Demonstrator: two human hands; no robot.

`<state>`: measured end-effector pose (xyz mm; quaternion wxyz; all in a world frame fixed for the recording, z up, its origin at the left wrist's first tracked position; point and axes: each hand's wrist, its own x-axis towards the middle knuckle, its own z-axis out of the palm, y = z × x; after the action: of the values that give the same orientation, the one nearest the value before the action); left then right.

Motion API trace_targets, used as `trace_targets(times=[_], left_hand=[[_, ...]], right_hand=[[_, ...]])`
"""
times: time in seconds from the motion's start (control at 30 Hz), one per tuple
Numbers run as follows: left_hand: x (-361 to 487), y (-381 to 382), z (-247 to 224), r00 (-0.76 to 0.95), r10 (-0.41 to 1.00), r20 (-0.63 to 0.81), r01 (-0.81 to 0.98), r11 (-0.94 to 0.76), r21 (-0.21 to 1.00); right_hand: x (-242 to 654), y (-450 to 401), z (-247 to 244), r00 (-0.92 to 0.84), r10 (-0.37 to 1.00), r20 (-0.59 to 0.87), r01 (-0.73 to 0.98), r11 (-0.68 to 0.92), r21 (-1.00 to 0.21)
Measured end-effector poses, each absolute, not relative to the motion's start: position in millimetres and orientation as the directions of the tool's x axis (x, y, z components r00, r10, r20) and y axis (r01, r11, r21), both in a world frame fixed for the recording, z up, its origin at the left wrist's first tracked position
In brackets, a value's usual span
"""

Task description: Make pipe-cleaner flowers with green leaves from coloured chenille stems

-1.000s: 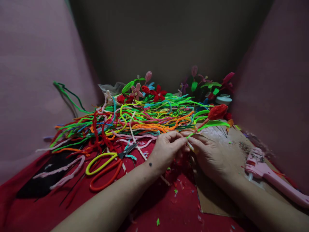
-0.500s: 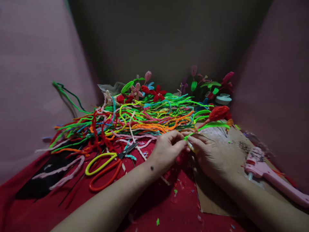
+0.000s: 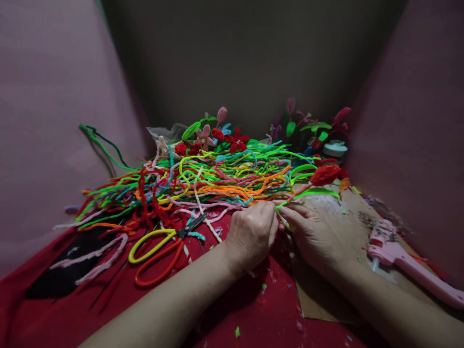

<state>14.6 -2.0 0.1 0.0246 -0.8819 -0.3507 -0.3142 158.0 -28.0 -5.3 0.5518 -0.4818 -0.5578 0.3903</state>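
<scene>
A red fuzzy bud on a pinkish stem, with a long bright green leaf, leans up to the right from between my hands. My right hand pinches the lower stem where green pipe cleaner wraps it. Right beside it, my left hand is closed with its back turned up; its fingertips are at the green piece at the stem's lower end. A small pale yellowish bit shows under my right fingers. The exact grip of the left fingertips is partly hidden.
Many coloured pipe cleaners lie heaped behind my hands. Scissors rest at left on the red cloth. At right are cardboard and a pink glue gun. Finished fuzzy flowers stand behind.
My left hand has rolled over, its back now turned up and its fingers curled. The red bud and green leaf have shifted slightly left and down. My right hand stays nearly in place.
</scene>
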Motion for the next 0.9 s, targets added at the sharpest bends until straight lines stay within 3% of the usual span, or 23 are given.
trace_targets(times=[0.13, 0.2, 0.3, 0.4, 0.53, 0.63, 0.73, 0.9], left_hand=[[13.6, -1.9, -0.3, 0.583, 0.588, 0.561, 0.623, -0.767, 0.155], [13.5, -1.9, 0.2, 0.578, 0.599, 0.554, 0.590, -0.776, 0.225], [15.0, -2.0, 3.4, 0.492, 0.697, 0.522, 0.482, -0.717, 0.503], [17.5, -1.5, 8.4, 0.401, 0.826, 0.397, 0.321, -0.533, 0.783], [20.5, -0.8, 14.2, 0.419, 0.887, 0.196, 0.050, -0.238, 0.970], [20.2, 0.1, 17.9, 0.487, 0.873, 0.039, -0.124, 0.024, 0.992], [17.2, 2.3, 21.1, 0.577, 0.809, -0.112, -0.169, 0.253, 0.953], [12.6, 6.6, 22.8, 0.638, 0.754, -0.158, -0.216, 0.373, 0.902]], right_hand=[[159.5, -27.6, -4.2, 0.073, 0.963, 0.261, 0.200, 0.242, -0.949], [161.7, -27.2, -4.7, 0.068, 0.957, 0.283, 0.253, 0.258, -0.932], [163.1, -27.4, -3.1, 0.072, 0.956, 0.284, 0.287, 0.253, -0.924], [160.0, -28.3, 0.5, 0.074, 0.963, 0.259, 0.242, 0.234, -0.941], [154.0, -27.3, -1.8, -0.003, 0.977, 0.211, -0.038, 0.211, -0.977], [152.6, -25.1, -7.3, -0.059, 0.986, 0.158, -0.186, 0.144, -0.972], [152.5, -24.1, -8.3, -0.055, 0.990, 0.132, -0.243, 0.115, -0.963], [152.0, -24.7, -4.0, -0.080, 0.989, 0.120, -0.299, 0.091, -0.950]])
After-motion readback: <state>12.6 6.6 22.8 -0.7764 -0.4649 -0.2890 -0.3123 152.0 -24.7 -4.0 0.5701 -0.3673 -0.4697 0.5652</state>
